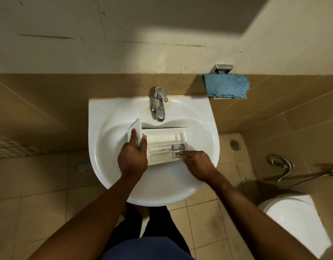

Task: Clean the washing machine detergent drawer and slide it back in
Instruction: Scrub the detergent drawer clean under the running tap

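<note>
I'm standing over the white sink (105,175), looking straight down, and the detergent drawer (162,136) is right there in the basin, open side up, just below the spout of the chrome tap (159,105). Its front panel points to my left and the long body runs off to the right.

My left hand (132,159) has the front panel: the fingers (132,133) reach up over its face and the thumb hooks over the panel's inner edge, so that end is gripped between them. My right hand (196,165) is at the other end, at the near right corner. Its fingertips lie on the rim there, beside a small label with dark markings (177,154), but I can't tell whether they're pinching the edge or only resting on it.

Inside the drawer there are three long compartments. The middle one shows brown specks and a smear of grime along its floor, and a small grey cap (177,146) sits at its right end.

Up on the tiled wall to the right, a blue cloth (226,86) hangs from a metal holder (221,69). On the floor there's a round drain (82,167) left of the sink and another (234,144) to the right. A spray hose (282,166) curls near the white toilet (293,218) at my lower right.
</note>
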The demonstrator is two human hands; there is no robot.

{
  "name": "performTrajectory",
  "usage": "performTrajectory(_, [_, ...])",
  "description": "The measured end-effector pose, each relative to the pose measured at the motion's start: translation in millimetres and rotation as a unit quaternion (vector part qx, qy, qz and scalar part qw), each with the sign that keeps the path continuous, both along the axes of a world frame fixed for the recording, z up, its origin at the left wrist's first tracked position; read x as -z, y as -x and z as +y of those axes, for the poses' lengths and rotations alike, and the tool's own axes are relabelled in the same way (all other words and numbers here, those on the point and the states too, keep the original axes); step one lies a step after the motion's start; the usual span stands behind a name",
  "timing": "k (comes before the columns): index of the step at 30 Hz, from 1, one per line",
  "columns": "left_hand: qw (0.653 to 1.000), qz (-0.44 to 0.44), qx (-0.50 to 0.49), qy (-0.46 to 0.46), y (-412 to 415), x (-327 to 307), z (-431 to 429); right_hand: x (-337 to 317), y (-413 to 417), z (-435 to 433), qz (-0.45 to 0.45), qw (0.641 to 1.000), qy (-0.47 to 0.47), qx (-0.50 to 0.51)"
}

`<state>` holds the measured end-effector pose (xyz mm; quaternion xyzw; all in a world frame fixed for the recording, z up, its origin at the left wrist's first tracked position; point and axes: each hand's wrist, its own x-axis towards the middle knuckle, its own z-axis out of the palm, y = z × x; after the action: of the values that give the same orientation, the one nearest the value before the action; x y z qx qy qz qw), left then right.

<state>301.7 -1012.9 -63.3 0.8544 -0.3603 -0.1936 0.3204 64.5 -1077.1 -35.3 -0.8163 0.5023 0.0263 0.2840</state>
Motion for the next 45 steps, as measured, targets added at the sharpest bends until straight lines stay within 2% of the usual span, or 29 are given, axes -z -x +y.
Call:
performTrajectory(2, [1.000, 0.003, -0.002, -0.001, 0, 0, 0, 7, -24, 18, 0.050, 0.998, 0.030, -0.039])
performTrajectory(5, [1.000, 0.003, 0.000, -0.001, 0, -2, -1, 10, -20, 33, 0.052, 0.995, 0.043, -0.074])
performTrajectory(9, [1.000, 0.005, 0.000, 0.001, 1, -4, 0, 6, -2, 21, 0.044, 0.997, 0.044, -0.041])
performTrajectory(14, [1.000, 0.000, 0.003, 0.006, 0, -4, 0, 4, -38, 36, 0.024, 0.995, 0.071, -0.066])
performTrajectory(19, [1.000, 0.004, -0.001, 0.017, 0, -5, 1, 8, -10, 24, 0.007, 0.997, 0.081, 0.015])
performTrajectory(24, [0.999, 0.001, 0.000, 0.035, 1, -4, 1, 13, -35, 37, -0.018, 0.992, 0.119, -0.036])
performTrajectory(28, [1.000, 0.000, -0.004, 0.028, 1, -7, 1, 17, -13, 22, -0.020, 0.995, 0.099, -0.008])
performTrajectory(32, [1.000, 0.000, 0.005, 0.020, 0, -8, 2, 14, -21, 12, -0.003, 0.997, 0.070, -0.022])
performTrajectory(34, [1.000, 0.002, 0.005, 0.016, 0, -9, 2, 4, -33, -8, -0.044, 0.998, 0.039, 0.021])
performTrajectory(35, [1.000, 0.004, 0.004, 0.014, 0, -10, 2, -2, -41, -19, -0.095, 0.991, -0.006, 0.089])
performTrajectory(36, [1.000, 0.006, 0.003, 0.013, 0, -10, 2, -7, -51, -31, -0.168, 0.966, -0.070, 0.182])
performTrajectory(38, [1.000, 0.008, 0.007, 0.010, 0, -9, 2, -12, -76, -53, -0.310, 0.863, -0.207, 0.341])
performTrajectory(41, [1.000, 0.007, 0.010, 0.004, 0, -7, 1, -11, -118, -76, -0.443, 0.720, -0.328, 0.421])
performTrajectory(43, [1.000, 0.005, 0.011, 0.002, 0, -7, 1, -5, -136, -85, -0.468, 0.675, -0.363, 0.439])
performTrajectory(45, [1.000, -0.001, 0.013, -0.001, 1, -8, 1, -1, -145, -89, -0.471, 0.662, -0.387, 0.435])
